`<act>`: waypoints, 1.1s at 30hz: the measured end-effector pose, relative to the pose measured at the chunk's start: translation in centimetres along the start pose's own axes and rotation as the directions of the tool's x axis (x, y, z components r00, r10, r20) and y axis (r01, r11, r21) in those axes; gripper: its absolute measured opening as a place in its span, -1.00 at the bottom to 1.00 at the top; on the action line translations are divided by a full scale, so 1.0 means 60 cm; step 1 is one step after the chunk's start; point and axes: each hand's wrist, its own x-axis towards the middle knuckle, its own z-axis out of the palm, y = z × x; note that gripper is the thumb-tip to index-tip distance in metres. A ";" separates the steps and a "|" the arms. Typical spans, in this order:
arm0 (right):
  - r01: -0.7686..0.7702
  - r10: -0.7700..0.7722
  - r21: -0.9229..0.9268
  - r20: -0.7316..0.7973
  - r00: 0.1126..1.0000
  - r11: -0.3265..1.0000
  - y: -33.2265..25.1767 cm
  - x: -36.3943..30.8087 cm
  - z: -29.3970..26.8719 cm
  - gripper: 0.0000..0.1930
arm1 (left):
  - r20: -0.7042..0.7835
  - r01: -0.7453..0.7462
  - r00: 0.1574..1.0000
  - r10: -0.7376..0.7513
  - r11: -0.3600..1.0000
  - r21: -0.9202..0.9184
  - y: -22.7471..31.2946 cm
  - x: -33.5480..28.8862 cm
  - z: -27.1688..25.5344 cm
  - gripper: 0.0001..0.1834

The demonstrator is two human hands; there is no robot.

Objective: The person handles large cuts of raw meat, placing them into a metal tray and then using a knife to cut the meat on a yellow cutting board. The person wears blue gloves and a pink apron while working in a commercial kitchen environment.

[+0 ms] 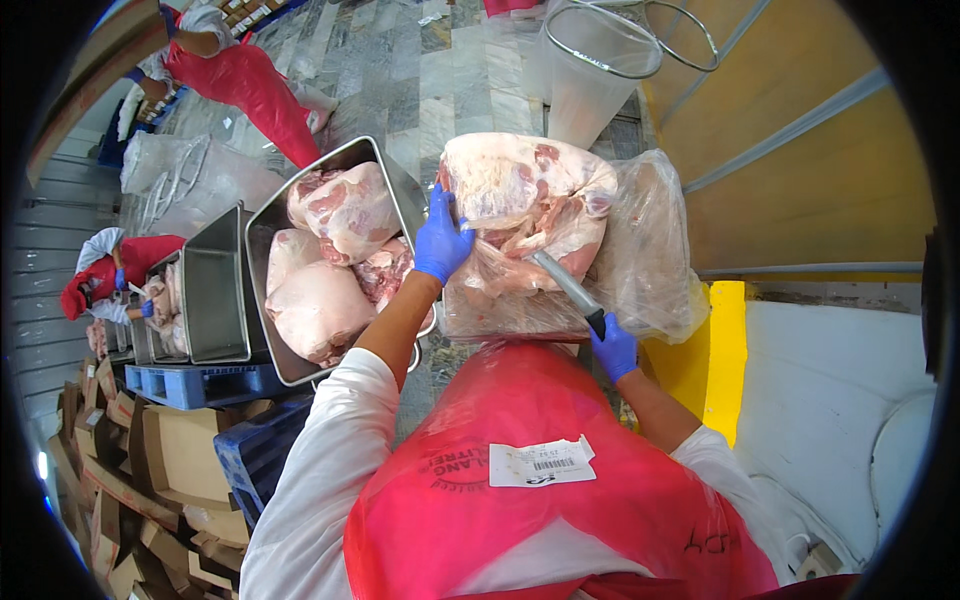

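A large pale piece of meat with a thick fat layer lies in front of me on a plastic-wrapped surface. My left hand, in a blue glove, grips its left edge, fingers up along the side. In my right hand, also gloved in blue, is a knife with a dark handle and a grey blade. The blade slants up and left, its tip against the lower part of the meat, where a fold opens. Whether the tip is inside the meat is hidden.
Left of the meat stands a deep metal bin holding several big meat pieces. Behind it are another metal bin, blue pallets and flattened cardboard boxes. Two co-workers in red aprons are at left. A clear plastic-lined hoop stand is ahead.
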 end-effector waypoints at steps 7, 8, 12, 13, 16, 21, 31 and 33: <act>0.025 -0.013 0.101 -0.123 0.992 0.995 0.013 -0.017 0.086 -0.65 | -0.113 -0.099 0.989 0.095 0.994 -0.035 0.004 -0.006 0.018 -0.23; 0.028 -0.014 0.107 -0.134 0.991 0.994 0.013 -0.016 0.090 -0.65 | -0.171 -0.203 0.959 0.227 0.968 0.146 0.001 -0.009 0.016 -0.26; 0.019 -0.012 0.056 -0.137 0.991 0.998 0.008 -0.014 0.068 -0.65 | -0.081 -0.449 0.864 0.497 0.833 0.323 0.059 -0.011 0.006 -0.38; 0.045 -0.034 0.057 -0.170 0.985 0.997 0.010 -0.014 0.068 -0.64 | -0.022 -0.479 0.867 0.497 0.846 0.233 0.080 -0.012 0.009 -0.41; 0.086 -0.066 0.076 -0.229 0.971 0.993 0.011 -0.011 0.068 -0.62 | 0.140 -0.280 0.955 0.261 0.950 0.140 0.140 -0.003 0.026 -0.46; -0.013 0.025 0.094 -0.122 0.992 0.996 0.001 -0.016 0.056 -0.63 | 0.277 -0.091 0.961 -0.015 0.926 0.366 0.188 0.018 0.032 -0.38; -0.120 0.120 -0.001 -0.051 0.991 0.993 0.009 -0.062 -0.007 -0.63 | 0.418 0.100 0.866 -0.276 0.913 0.396 0.190 0.036 0.039 -0.58; -0.132 0.133 0.039 -0.034 0.990 0.991 0.024 -0.091 -0.022 -0.63 | 0.392 0.101 0.882 -0.263 0.917 0.386 0.184 0.028 0.039 -0.62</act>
